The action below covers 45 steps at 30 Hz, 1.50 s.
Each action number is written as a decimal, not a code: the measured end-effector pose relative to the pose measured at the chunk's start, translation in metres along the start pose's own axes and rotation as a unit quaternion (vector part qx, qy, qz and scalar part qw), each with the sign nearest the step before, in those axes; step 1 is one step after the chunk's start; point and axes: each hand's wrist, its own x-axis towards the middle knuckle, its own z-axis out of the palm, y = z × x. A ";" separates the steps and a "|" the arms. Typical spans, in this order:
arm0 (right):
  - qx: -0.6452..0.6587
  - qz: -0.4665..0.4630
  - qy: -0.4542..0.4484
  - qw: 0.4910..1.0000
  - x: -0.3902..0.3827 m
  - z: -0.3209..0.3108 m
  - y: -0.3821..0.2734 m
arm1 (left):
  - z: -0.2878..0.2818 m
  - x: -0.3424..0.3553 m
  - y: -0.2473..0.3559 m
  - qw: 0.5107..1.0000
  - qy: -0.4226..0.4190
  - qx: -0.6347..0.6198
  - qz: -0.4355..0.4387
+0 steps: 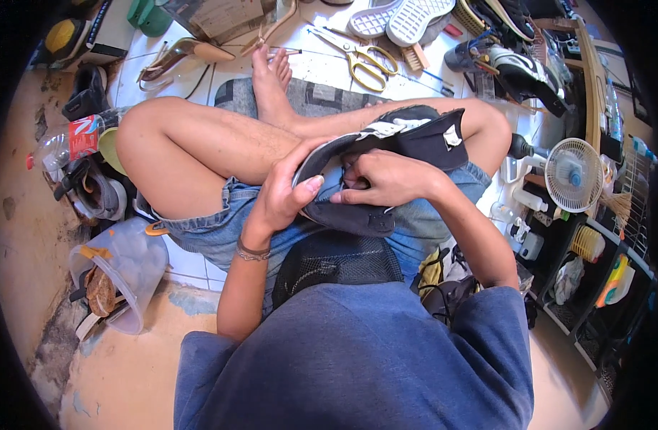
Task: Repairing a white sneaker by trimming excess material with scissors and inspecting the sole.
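Over my lap is a black shoe upper with white patches along its edge, lying on its side with its opening toward me. My left hand is wrapped round its left end, the thumb pressed on the near edge. Inside the opening, my right hand is closed with the fingers curled in and the thumb pointing left. Its fingertips are partly hidden by the upper, so what they pinch cannot be made out. Beneath the upper, a black mesh piece rests in my lap.
Beyond my crossed legs lie yellow-handled scissors, a wooden brush and white shoe soles. To the left are a plastic bottle and a tipped clear tub. A fan and black racks stand at right.
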 end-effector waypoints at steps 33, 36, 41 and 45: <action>0.088 0.027 0.441 0.893 -0.013 -0.039 0.008 | 0.029 0.144 0.049 0.974 0.147 0.145 0.092; 0.123 -0.040 0.481 0.867 0.008 -0.020 0.007 | 0.045 0.117 0.030 0.963 0.193 0.086 0.169; 0.072 -0.096 0.442 0.889 0.021 -0.012 0.031 | 0.037 0.136 -0.010 0.949 0.300 -0.080 0.045; 0.084 -0.026 0.434 0.897 0.020 -0.012 0.041 | 0.043 0.147 -0.034 0.936 0.325 -0.118 -0.064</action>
